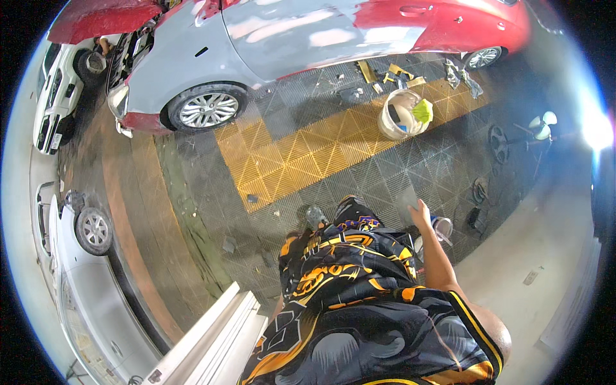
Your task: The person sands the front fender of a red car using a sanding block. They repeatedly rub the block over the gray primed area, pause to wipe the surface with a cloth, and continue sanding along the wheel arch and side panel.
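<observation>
Floor (353,174) of ribbed grey tiles, crossed by a yellow strip (308,157). The right hand (421,216) has a thin grey flat piece (405,200) in its grip, just beside a pale tub (443,226). A white bucket (389,126), a yellow-green item (422,112) inside it, stands on the strip; a small dark object (252,199) lies at the strip's near left corner. Beyond the strip's far edge stands a red car (443,32), its side largely coated in grey with white patches
</observation>
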`<move>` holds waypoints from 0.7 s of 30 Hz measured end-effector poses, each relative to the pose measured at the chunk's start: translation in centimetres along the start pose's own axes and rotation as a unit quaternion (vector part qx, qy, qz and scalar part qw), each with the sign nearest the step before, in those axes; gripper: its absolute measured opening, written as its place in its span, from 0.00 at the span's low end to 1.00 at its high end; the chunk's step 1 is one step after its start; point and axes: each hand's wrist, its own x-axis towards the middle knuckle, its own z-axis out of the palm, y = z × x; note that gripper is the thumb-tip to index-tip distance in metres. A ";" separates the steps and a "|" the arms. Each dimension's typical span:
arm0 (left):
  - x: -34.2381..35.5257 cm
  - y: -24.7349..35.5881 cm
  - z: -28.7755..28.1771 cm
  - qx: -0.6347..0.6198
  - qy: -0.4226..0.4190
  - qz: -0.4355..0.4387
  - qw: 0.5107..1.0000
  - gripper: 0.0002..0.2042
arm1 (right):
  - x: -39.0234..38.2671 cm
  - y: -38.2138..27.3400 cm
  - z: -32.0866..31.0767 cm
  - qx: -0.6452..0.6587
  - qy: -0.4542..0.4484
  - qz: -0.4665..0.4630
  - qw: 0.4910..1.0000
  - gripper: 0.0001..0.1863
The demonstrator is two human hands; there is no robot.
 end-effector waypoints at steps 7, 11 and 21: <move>3.8 8.6 -4.1 -0.055 -0.013 0.044 0.997 0.23 | 3.4 -11.9 -0.4 0.064 -0.018 -0.023 0.998 0.34; 2.7 7.8 -8.1 0.030 -0.039 0.034 0.998 0.23 | 4.8 -14.8 0.0 0.068 0.039 -0.044 0.996 0.34; 10.9 23.6 -21.7 0.105 0.122 0.231 0.960 0.23 | 8.2 -30.3 -5.3 0.136 0.010 -0.113 0.984 0.20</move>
